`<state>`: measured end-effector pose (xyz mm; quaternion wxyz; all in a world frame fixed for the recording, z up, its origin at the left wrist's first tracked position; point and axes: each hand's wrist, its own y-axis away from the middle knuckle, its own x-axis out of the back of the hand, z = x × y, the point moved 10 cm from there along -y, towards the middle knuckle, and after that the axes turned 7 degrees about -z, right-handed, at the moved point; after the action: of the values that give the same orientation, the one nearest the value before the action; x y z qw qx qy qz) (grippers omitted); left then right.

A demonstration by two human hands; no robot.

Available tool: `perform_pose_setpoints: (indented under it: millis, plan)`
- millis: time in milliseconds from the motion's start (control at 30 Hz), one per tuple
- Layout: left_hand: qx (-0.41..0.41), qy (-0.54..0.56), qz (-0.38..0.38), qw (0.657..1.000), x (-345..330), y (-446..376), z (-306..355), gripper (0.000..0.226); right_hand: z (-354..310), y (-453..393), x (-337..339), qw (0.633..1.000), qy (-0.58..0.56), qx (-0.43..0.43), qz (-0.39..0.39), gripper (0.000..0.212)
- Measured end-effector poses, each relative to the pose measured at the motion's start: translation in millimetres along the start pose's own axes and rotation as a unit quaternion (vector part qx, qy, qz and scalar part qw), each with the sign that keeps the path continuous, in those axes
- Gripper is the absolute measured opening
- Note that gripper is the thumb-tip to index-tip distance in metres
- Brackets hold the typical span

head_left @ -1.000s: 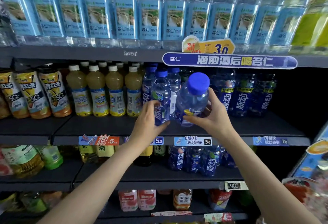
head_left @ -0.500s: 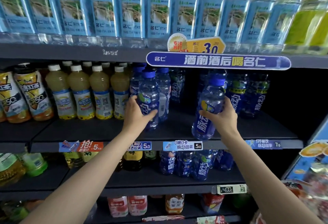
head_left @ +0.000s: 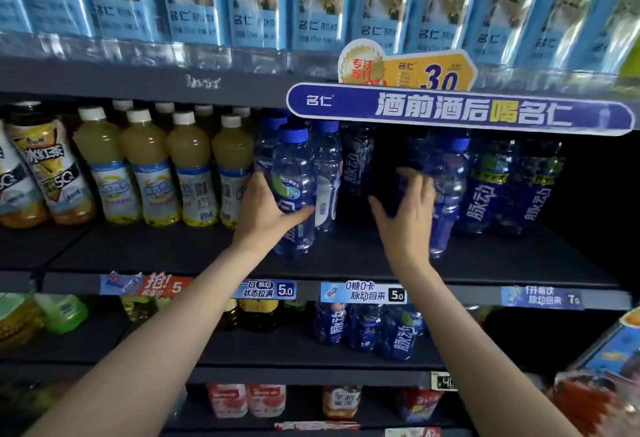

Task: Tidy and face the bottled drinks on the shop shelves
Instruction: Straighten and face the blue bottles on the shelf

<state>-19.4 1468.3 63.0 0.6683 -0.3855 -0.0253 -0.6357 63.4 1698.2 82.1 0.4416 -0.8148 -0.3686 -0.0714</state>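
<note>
A: Opened the right grip since half a second back, and left the right blue-capped bottle standing on the middle shelf, just in front of the dark-blue row. Spread the fingers straight beside it; could not tell whether touching or just clear.

B: And kept the left grip as before?

A: Yes. Stayed wrapped round the left blue-capped bottle, thumb across the label, base down on the same shelf, just right of the yellow juice bottles.

B: Judged the step how?

A: Looked like facing the left bottle while the right one settled. Seemed well short of done, with a gap between the two groups and a neighbour bottle showing its barcode outward.

B: Best way through it, then?

A: Needed a slow turn about the upright axis, base kept flat on the shelf, until the label squared to the aisle. Called for a light hold low on the body, away from the cap, so as not to tip it into the neighbour touching behind. Wanted the front edge lined up above the price tag. Then would have suited a nudge of the right bottle with flat fingers, not a grab, to bring it level with the rest.

B: Main risk?

A: Probably toppling: tall, light-looking, closely packed.
</note>
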Motion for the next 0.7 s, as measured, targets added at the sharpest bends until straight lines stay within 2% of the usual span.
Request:
perform_pose_setpoints:
  millis: [67, 233, 400, 567, 700]
  plan:
    - [-0.018, -0.021, 0.023, 0.999, 3.0, 1.1, 2.5, 0.080, 13.8, -14.1, -42.2, 0.997, -0.030, -0.035, -0.067, 0.053]
    - [-0.012, -0.105, 0.094, 0.990, 6.3, 6.0, -0.5, 0.078, 81.2, -55.0, -107.3, 0.968, -0.106, -0.198, -0.109, 0.068]
    - [-0.044, -0.105, 0.111, 0.987, 0.1, 4.4, -3.7, 0.075, 110.5, -83.1, -155.6, 0.960, -0.105, -0.223, -0.132, 0.084]
    - [-0.067, -0.082, 0.108, 0.988, -0.8, 3.8, -2.2, 0.072, 122.2, -92.6, -173.0, 0.957, -0.086, -0.244, -0.135, 0.066]
    - [-0.045, -0.068, 0.095, 0.992, -2.5, 3.7, -5.5, 0.074, 113.6, -75.4, -156.6, 0.953, -0.099, -0.263, -0.115, 0.066]
